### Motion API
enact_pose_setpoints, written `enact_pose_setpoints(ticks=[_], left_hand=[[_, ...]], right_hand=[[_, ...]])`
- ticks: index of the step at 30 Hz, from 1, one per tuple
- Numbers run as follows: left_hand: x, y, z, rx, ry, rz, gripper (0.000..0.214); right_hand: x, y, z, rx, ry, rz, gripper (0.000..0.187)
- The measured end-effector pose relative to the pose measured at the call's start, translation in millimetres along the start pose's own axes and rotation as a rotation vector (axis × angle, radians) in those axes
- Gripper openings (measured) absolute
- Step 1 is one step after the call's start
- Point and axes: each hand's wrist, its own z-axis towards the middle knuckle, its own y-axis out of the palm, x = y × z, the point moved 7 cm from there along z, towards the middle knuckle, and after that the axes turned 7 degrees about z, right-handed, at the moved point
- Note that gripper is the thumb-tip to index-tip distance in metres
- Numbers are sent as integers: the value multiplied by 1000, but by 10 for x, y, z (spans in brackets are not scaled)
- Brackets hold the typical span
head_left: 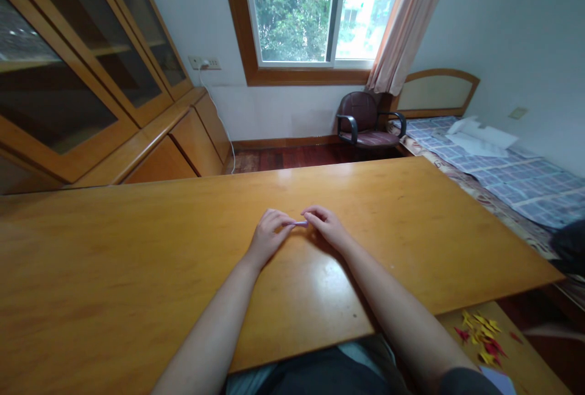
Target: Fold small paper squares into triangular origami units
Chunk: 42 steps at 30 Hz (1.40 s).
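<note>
Between my two hands, over the middle of the wooden table (pixel 137 249), is a small, thin purple piece (pixel 300 223) that looks like paper seen nearly edge-on. Its left end is pinched by the fingertips of my left hand (pixel 270 231). The thumb and fingers of my right hand (pixel 327 225) close on its right end. Both hands stay low, near the tabletop. How the piece is folded, and the parts under my fingertips, are hidden from me.
Several small yellow and red folded paper shapes (pixel 482 337) lie on a lower wooden surface at the right, beside a pale purple sheet (pixel 498 378). Beyond the table stand a brown armchair (pixel 363 117), a bed (pixel 493 163) and a glass-doored cabinet (pixel 150 108).
</note>
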Motion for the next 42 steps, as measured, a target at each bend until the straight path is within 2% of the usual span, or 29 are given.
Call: enact_pose_setpoints(ticks=[7, 14, 30, 37, 42], left_hand=[[-25, 36, -3, -38, -42, -35, 15], [-53, 35, -9, -46, -111, -31, 17], [27, 67, 1, -46, -36, 58, 14], [-8, -16, 13, 22, -103, 47, 12], [-116, -42, -4, 64, -206, 20, 13]], right_hand=[[-181, 70, -23, -36, -204, -216, 20], [-173, 55, -19, 7, -213, -261, 18], [-222, 142, -62, 7, -341, -463, 8], [-227, 24, -42, 59, -337, -449, 8], [-189, -149, -14, 156, -295, -426, 10]])
